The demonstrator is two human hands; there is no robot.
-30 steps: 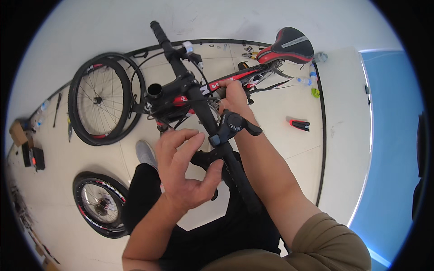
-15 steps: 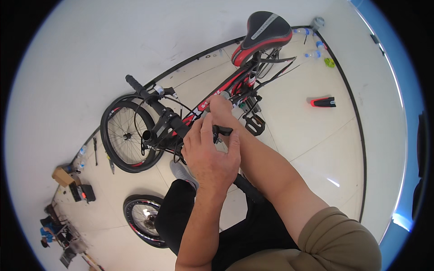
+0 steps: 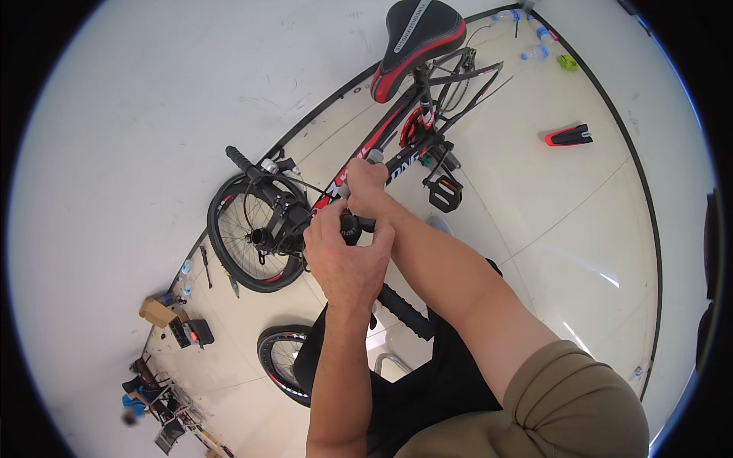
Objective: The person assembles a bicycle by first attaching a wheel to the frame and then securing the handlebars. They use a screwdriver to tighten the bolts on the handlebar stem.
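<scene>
With the grip of the right hand [image 3: 368, 183] closed around a grey cylinder [image 3: 376, 156] by the bicycle frame [image 3: 401, 163] at far centre, it would help to brace the handlebar [image 3: 405, 311] steadily with the left hand [image 3: 347, 263], just nearer, though I cannot tell whether its grip is firm

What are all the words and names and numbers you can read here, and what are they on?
I won't copy words out, but here's where they are:
Bike seat: small letters on its pale stripe.
Lower frame tube: big white letters, partly covered.
Upper frame tube: pale letters on red, partly covered.
Round black handlebar part: tiny marks, too small to read.
Bottles: nothing readable, too small.
</scene>
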